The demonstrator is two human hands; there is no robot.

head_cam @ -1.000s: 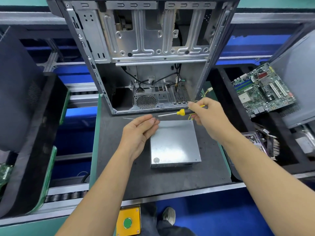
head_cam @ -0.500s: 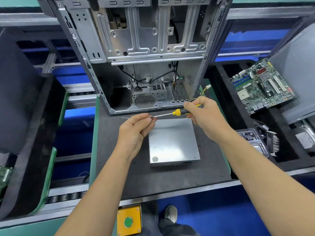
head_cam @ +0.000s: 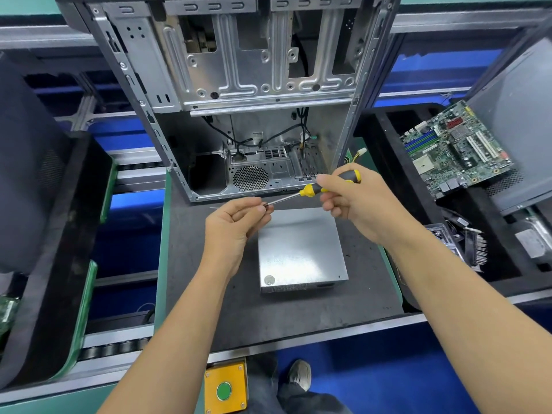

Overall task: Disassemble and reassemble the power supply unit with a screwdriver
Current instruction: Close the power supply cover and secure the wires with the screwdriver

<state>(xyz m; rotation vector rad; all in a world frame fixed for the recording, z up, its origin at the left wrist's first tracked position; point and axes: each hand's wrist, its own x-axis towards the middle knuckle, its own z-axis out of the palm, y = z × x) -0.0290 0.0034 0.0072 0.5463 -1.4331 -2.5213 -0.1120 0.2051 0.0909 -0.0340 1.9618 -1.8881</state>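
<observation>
The PSU lies flat on the tabletop, just before the open case. Above its far edge the right hand grips the screwdriver handle; the left hand pinches its tip, fingers curled

Screwdriver: handle yellow and black, shaft bare silver metal. Power supply box: plain silver-grey, one round pale sticker near front corner. Mat: dark grey, edged green. Computer case: silver-grey steel, round vent with honeycomb holes. Circuit board: green, with blue, white and red parts. Button: green, on orange-yellow box.
</observation>
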